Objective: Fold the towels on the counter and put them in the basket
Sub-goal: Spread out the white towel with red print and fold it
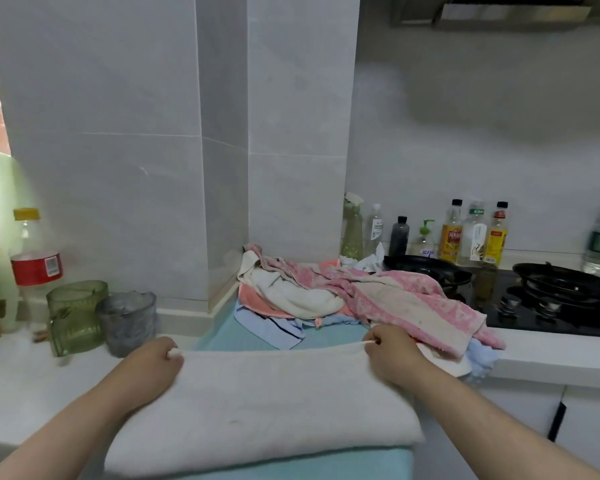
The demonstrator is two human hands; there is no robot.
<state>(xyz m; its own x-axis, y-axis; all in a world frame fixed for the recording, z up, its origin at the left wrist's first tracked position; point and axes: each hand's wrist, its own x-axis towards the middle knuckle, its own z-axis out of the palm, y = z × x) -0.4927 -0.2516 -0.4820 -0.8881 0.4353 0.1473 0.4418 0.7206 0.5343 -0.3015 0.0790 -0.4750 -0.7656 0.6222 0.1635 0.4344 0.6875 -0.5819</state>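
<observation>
A white towel (264, 400) is stretched flat in front of me over a light blue cloth (329, 336) on the counter. My left hand (153, 358) pinches the towel's far left corner. My right hand (392, 351) pinches the far right corner. The far edge runs taut between both hands. Behind it lies a heap of unfolded towels: a pink patterned one (406, 296), a cream one (298, 292), a blue striped one (274, 329). No basket shows in the frame.
A green cup (75, 317) and a grey cup (129, 322) stand at the left beside a red-labelled bottle (35, 261). Several bottles (451, 237) line the back wall. A black gas hob (548, 299) with pan supports sits at the right. A tiled column rises behind the heap.
</observation>
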